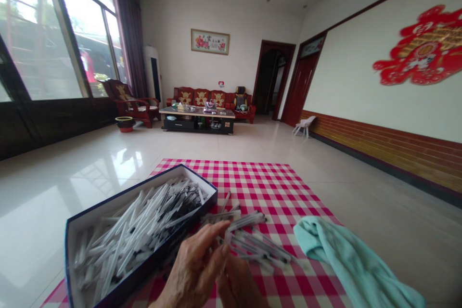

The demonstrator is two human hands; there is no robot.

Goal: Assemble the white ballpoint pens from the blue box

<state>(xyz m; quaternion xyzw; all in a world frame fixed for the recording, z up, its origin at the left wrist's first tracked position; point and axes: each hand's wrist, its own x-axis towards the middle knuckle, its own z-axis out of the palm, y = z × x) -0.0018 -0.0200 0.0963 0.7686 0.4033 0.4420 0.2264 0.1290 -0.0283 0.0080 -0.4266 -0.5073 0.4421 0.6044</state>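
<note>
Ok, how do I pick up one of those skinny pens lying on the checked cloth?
Pinch the loose pen around its middle, coming straight down from above. It is thin and lies flat on the pink-and-white checked cloth, with other pens close beside it, so there's probably little room to come from the side.

Shallow navy box (197, 180), white inside, lying aslant on a pink-and-white gingham cloth (260, 187), heaped with slim clear-barrelled pens (137, 226), black-tipped, jumbled every which way. Just beside it, a loose spread of the same pens (260, 248) lies on the cloth, roughly parallel, some overlapping. Left hand (193, 269), back showing, curls its fingers around a near-upright pen (227, 237) between box and spread. Right hand (236, 286) sits lower, partly hidden behind the left, right against the loose pens; its grip can't be made out.
</note>
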